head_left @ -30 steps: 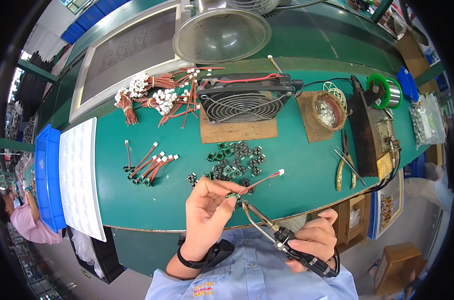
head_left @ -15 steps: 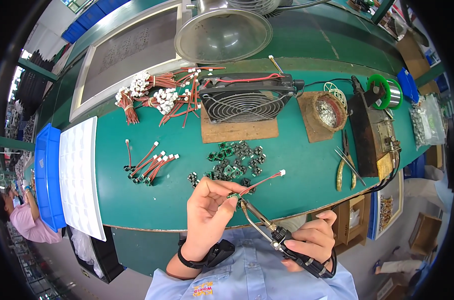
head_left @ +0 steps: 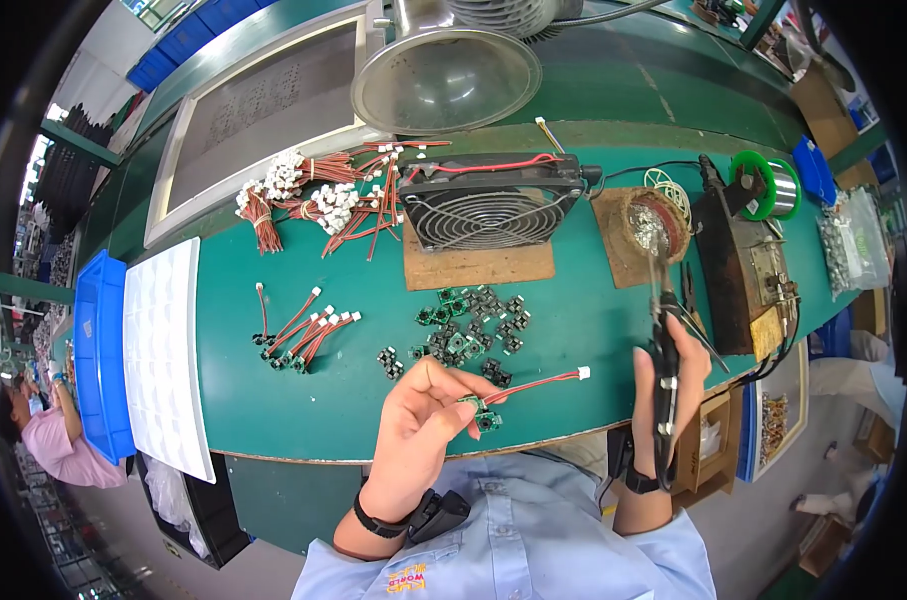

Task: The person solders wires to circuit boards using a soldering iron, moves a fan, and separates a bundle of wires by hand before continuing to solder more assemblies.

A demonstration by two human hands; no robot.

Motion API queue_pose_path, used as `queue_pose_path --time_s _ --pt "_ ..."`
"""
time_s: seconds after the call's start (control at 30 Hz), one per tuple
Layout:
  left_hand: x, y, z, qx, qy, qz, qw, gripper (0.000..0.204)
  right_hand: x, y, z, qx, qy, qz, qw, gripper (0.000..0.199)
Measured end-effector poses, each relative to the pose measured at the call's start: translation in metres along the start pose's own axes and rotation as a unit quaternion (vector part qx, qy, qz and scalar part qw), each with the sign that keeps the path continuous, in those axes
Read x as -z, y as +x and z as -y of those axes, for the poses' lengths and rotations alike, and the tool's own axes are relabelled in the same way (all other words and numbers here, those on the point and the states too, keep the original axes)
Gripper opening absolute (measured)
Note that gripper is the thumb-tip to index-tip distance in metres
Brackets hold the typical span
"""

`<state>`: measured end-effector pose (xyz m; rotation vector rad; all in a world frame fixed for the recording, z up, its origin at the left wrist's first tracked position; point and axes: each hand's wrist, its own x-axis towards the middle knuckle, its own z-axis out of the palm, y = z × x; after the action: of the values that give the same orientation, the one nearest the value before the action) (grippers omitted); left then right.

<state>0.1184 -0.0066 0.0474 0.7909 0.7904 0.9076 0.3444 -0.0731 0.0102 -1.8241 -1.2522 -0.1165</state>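
Between thumb and fingers, my left hand pinches a small green circuit board. A red-brown wire lead runs from the board to a white plug on the right. My right hand is wrapped round a black soldering iron, which points away from me. The iron's blurred front end reaches the round brown pot with silvery bits inside; whether it touches them I cannot tell. Just beyond my left hand lie several loose boards with black parts. Several wired boards lie farther left.
A black fan stands at the back middle, beside bundles of wire leads. On the right are pliers, a dark metal box and a green solder reel. A white tray and blue bin line the left edge.
My right hand has swung the soldering iron away from the board, forward and right to the pot. My left hand still holds the board, now tilted differently, with its lead lower.
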Motion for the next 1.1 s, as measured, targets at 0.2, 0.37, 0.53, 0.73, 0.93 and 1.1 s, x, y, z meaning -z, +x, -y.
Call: queue_pose_path --time_s 0.2,0.37,0.53,0.73,0.93,1.1 --pt "-0.002 -0.001 0.0 -0.015 0.043 -0.029 0.999 0.008 0.011 -0.001 0.01 -0.027 0.038 0.037 0.998 0.047" --pt "-0.002 0.004 0.002 -0.047 0.062 -0.027 0.997 0.007 0.043 -0.019 0.019 0.164 0.232 0.084 0.955 0.042" --pt "-0.005 0.004 0.001 -0.053 0.074 -0.033 0.995 0.008 0.044 -0.026 0.03 0.199 0.214 0.228 0.929 0.032" --pt "-0.003 0.003 0.002 -0.057 0.07 -0.024 0.996 0.008 0.041 -0.026 0.032 0.198 0.219 0.233 0.926 0.03" --pt "-0.005 0.002 0.002 -0.059 0.06 -0.027 0.996 0.008 0.041 -0.027 0.031 0.199 0.223 0.233 0.925 0.031" --pt "-0.007 0.002 0.001 -0.059 0.067 -0.029 0.996 0.008 0.044 -0.025 0.034 0.203 0.212 0.242 0.925 0.032"
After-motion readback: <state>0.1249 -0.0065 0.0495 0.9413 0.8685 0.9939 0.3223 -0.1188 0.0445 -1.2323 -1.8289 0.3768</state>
